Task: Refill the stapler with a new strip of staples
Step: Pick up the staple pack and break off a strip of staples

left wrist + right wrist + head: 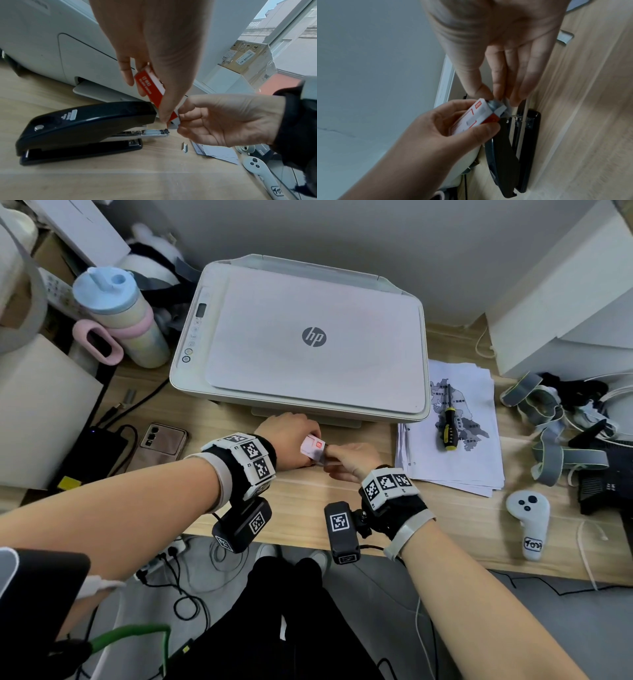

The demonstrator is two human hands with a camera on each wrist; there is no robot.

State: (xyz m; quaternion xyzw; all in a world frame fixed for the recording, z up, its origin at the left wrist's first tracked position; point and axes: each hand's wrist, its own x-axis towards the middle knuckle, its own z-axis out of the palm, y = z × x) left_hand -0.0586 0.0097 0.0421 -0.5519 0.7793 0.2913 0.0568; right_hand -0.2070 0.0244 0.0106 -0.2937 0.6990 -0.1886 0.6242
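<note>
Left hand (pixel 145 40) gripping cardboard staple box (pixel 150 92), glossy black stapler (pixel 85 125)

red-and-white staple box (pixel 149 89), black stapler (pixel 82 125), pale wood-grain desk (pixel 120 180), perhaps off-white printer (pixel 301 337)

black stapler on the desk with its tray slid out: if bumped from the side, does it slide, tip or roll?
The black plastic stapler probably slides rather than rolls: its long flat base lies on the smooth wooden desk. Tipping seems unlikely, since it sits low. The protruding metal staple tray may catch or shut.
</note>
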